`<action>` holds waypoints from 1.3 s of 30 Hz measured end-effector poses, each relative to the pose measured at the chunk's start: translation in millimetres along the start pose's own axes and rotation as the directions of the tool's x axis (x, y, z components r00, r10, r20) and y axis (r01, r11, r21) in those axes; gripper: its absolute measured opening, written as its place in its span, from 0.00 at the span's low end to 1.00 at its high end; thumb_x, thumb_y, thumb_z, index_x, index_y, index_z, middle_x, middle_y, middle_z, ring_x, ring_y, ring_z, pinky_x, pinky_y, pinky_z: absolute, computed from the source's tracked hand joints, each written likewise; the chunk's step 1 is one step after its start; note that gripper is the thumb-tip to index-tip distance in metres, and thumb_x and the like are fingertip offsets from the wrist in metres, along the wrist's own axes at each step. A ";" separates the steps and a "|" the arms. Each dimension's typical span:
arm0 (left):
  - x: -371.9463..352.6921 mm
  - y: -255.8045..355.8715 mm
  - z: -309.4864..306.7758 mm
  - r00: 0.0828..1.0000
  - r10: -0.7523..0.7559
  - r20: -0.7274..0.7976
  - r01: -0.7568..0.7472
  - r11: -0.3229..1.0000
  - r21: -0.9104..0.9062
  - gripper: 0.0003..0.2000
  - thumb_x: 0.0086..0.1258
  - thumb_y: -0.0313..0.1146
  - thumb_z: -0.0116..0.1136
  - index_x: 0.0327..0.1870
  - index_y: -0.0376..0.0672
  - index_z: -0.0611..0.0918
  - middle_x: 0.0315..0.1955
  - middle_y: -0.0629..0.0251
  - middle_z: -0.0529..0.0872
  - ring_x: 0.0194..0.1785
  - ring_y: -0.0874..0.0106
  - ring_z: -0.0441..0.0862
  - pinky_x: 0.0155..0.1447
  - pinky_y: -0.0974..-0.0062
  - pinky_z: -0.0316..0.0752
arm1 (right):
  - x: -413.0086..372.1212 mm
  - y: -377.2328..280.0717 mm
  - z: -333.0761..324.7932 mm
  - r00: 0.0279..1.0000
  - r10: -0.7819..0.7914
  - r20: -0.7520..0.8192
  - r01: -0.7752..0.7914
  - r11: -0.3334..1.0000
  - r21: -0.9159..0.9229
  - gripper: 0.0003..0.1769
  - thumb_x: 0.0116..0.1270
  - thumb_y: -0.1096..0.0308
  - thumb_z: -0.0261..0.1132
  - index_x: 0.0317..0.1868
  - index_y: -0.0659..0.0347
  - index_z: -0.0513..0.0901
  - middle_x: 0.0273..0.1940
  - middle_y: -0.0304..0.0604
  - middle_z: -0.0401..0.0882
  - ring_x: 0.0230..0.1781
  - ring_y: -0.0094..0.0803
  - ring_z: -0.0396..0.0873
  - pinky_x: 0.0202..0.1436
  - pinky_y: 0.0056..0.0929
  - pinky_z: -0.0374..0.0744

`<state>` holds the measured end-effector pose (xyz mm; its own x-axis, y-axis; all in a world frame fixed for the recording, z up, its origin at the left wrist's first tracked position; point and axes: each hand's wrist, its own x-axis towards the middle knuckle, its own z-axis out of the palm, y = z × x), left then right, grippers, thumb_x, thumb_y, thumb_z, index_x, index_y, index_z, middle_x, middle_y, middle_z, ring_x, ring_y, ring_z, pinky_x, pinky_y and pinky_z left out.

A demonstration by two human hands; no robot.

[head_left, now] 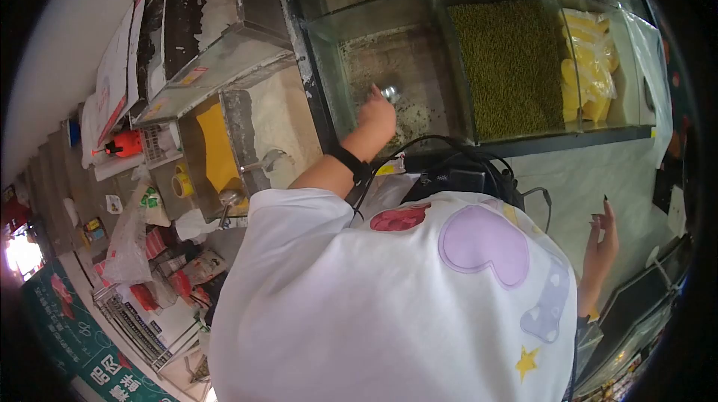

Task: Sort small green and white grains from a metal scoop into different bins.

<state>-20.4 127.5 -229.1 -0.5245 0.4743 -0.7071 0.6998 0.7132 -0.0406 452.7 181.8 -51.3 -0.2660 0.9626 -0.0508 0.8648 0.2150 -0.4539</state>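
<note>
My left hand (378, 116), with a black band on its wrist, reaches into a glass-walled bin (441, 65) that has a thin scatter of small grains on its bottom. Its fingers are curled around a small shiny metal scoop (390, 93), mostly hidden by the hand, with one fingertip pointing up. On the far right, my right hand (602, 241) is held out over a pale surface, fingers apart and nothing in them. Green beans (508, 65) fill the bin to the right of my left hand.
Yellow packets (587, 65) lie in the far right bin. To the left are bins of white powder (280, 121) and yellow grain (217, 148), with metal scoops. A black device (449, 181) with cables sits against my front. Plastic bags (127, 241) and a wire rack (131, 327) are lower left.
</note>
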 end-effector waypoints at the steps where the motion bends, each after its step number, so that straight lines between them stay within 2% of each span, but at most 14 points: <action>1: 1.9 -1.1 -8.7 1.000 -0.001 0.001 0.001 1.000 0.002 0.35 0.65 0.26 0.48 0.71 0.33 0.47 0.60 0.48 0.71 0.59 0.59 0.75 0.54 0.66 0.76 | -0.7 3.5 3.8 1.000 0.005 0.017 -0.005 1.000 -0.004 0.23 0.66 0.78 0.54 0.62 0.55 0.73 0.37 0.41 0.80 0.37 0.25 0.78 0.42 0.23 0.73; 3: 22.4 -0.8 -28.2 0.970 -0.034 -0.241 0.033 0.999 -0.008 0.35 0.66 0.29 0.49 0.71 0.32 0.47 0.54 0.50 0.75 0.55 0.62 0.78 0.50 0.68 0.78 | -0.8 4.6 10.2 1.000 0.005 0.021 -0.005 1.000 0.011 0.22 0.66 0.79 0.54 0.61 0.56 0.73 0.37 0.41 0.80 0.37 0.26 0.78 0.42 0.23 0.73; 4: 37.6 -0.8 -28.8 0.971 -0.035 -0.237 0.033 0.999 -0.010 0.35 0.66 0.29 0.49 0.71 0.32 0.47 0.54 0.50 0.75 0.55 0.62 0.78 0.50 0.68 0.78 | -0.3 4.7 12.0 1.000 0.003 0.024 -0.004 1.000 0.023 0.22 0.67 0.79 0.53 0.61 0.57 0.74 0.38 0.42 0.80 0.38 0.26 0.78 0.43 0.23 0.73; 6: 71.5 -1.8 -21.6 0.934 0.029 -0.356 0.096 0.940 0.328 0.36 0.65 0.30 0.50 0.71 0.32 0.47 0.51 0.51 0.76 0.52 0.64 0.78 0.48 0.72 0.77 | 2.5 -0.3 13.4 0.999 0.006 0.046 -0.007 1.000 0.015 0.23 0.65 0.80 0.54 0.60 0.58 0.74 0.38 0.43 0.79 0.38 0.27 0.78 0.44 0.25 0.73; 12: 124.9 -2.4 -4.3 0.968 -0.112 -0.226 0.147 0.978 0.145 0.37 0.65 0.30 0.50 0.72 0.36 0.46 0.50 0.53 0.76 0.49 0.67 0.79 0.44 0.71 0.77 | -2.3 2.9 12.3 0.997 0.008 0.081 -0.007 1.000 -0.018 0.23 0.63 0.80 0.54 0.59 0.59 0.74 0.36 0.45 0.78 0.36 0.29 0.77 0.44 0.26 0.74; 16: 116.8 -2.0 19.1 0.940 -0.062 -0.334 0.138 0.968 0.209 0.39 0.63 0.31 0.53 0.72 0.36 0.45 0.51 0.52 0.76 0.51 0.65 0.79 0.43 0.69 0.78 | -8.1 1.2 12.4 0.991 0.076 0.112 -0.078 0.997 0.015 0.22 0.63 0.80 0.54 0.59 0.60 0.74 0.35 0.46 0.78 0.35 0.31 0.78 0.43 0.26 0.74; 19: 52.7 4.9 12.6 0.981 -0.002 -0.191 -0.012 0.997 -0.073 0.42 0.60 0.28 0.57 0.72 0.35 0.44 0.52 0.51 0.76 0.50 0.59 0.81 0.47 0.64 0.78 | -10.0 12.5 22.8 0.994 0.047 0.099 -0.048 0.999 0.011 0.22 0.63 0.80 0.54 0.59 0.60 0.74 0.36 0.46 0.79 0.35 0.31 0.78 0.42 0.26 0.75; 21: 13.7 5.8 16.7 0.986 0.139 -0.091 -0.116 0.968 0.221 0.37 0.63 0.29 0.54 0.71 0.34 0.48 0.50 0.51 0.78 0.48 0.59 0.82 0.48 0.64 0.79 | -7.8 14.3 25.0 0.993 0.054 0.105 -0.057 0.998 0.022 0.22 0.64 0.80 0.54 0.59 0.60 0.74 0.36 0.46 0.79 0.35 0.30 0.78 0.42 0.26 0.75; 22: -1.0 6.2 11.9 0.987 0.138 -0.080 -0.118 0.968 0.221 0.37 0.63 0.29 0.54 0.71 0.34 0.48 0.50 0.51 0.78 0.48 0.59 0.82 0.48 0.64 0.79 | -9.5 14.7 25.3 0.990 0.067 0.120 -0.071 0.997 0.030 0.22 0.64 0.79 0.54 0.59 0.59 0.74 0.36 0.45 0.79 0.35 0.30 0.78 0.42 0.26 0.75; 24: -21.6 1.7 -2.3 0.938 0.324 0.120 -0.343 0.831 0.437 0.33 0.65 0.29 0.50 0.70 0.33 0.54 0.47 0.51 0.79 0.46 0.59 0.83 0.44 0.66 0.79 | -11.4 15.4 30.0 0.985 0.097 0.143 -0.105 0.993 0.045 0.22 0.64 0.79 0.54 0.59 0.59 0.74 0.36 0.45 0.79 0.36 0.30 0.78 0.42 0.26 0.75; 28: 5.5 0.2 -8.2 0.877 0.477 -0.060 -0.387 0.775 0.500 0.30 0.65 0.28 0.48 0.69 0.34 0.58 0.44 0.52 0.80 0.42 0.60 0.83 0.41 0.65 0.80 | -6.4 12.3 34.7 0.973 0.087 0.213 -0.091 0.996 0.007 0.23 0.63 0.79 0.54 0.59 0.57 0.74 0.36 0.45 0.79 0.36 0.30 0.78 0.42 0.26 0.75; 33: 32.1 3.3 -7.1 0.616 0.787 -0.039 -0.610 0.507 0.609 0.38 0.60 0.24 0.52 0.73 0.47 0.51 0.41 0.52 0.78 0.33 0.58 0.83 0.32 0.64 0.79 | -2.4 22.0 37.9 0.974 0.004 0.225 -0.019 0.998 0.065 0.24 0.62 0.81 0.54 0.59 0.58 0.74 0.36 0.45 0.79 0.36 0.30 0.78 0.43 0.26 0.75; 35: 25.6 -0.4 -5.5 0.603 0.796 -0.056 -0.606 0.503 0.616 0.37 0.60 0.23 0.51 0.72 0.50 0.54 0.39 0.53 0.78 0.31 0.59 0.83 0.32 0.64 0.78 | -2.0 24.3 37.3 0.973 -0.015 0.230 -0.001 0.998 0.069 0.23 0.62 0.81 0.54 0.59 0.59 0.74 0.36 0.45 0.79 0.36 0.30 0.78 0.43 0.26 0.75; 39: -18.0 -37.4 0.7 0.713 0.700 0.040 -0.582 0.558 0.592 0.34 0.61 0.25 0.50 0.71 0.52 0.58 0.36 0.55 0.79 0.31 0.59 0.83 0.31 0.64 0.78 | 0.0 27.8 38.6 0.977 0.019 0.211 -0.041 0.994 0.100 0.23 0.61 0.82 0.54 0.58 0.60 0.75 0.36 0.44 0.79 0.35 0.29 0.78 0.43 0.25 0.74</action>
<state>-36.8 91.9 -215.4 0.1360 0.8166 -0.5609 0.9825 -0.1839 -0.0295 460.3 181.5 -98.3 -0.3338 0.9100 -0.2460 0.8279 0.1582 -0.5381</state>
